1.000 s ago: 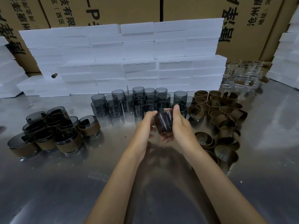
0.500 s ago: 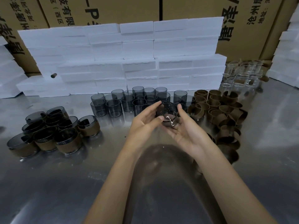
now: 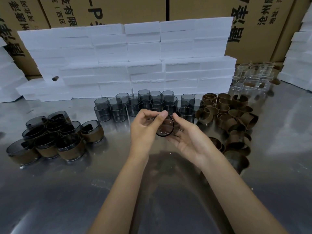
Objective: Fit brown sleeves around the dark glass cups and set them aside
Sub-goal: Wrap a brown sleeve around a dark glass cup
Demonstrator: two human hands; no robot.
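Cup (image 3: pixel 165 126) tipping mouth toward the camera, left hand (image 3: pixel 143 130) pinching its rim between thumb and fingertips, right hand (image 3: pixel 189 137) cradling it underneath, fingers curling around it.

Steel table (image 3: pixel 50 191), foam blocks (image 3: pixel 143 53), cartons (image 3: pixel 135 9)

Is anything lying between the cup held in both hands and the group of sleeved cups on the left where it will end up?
Nothing visible does. The held cup, between left hand and right hand, has only bare metal table between it and the sleeved cups. It wears no sleeve yet; the brown sleeves lie right.
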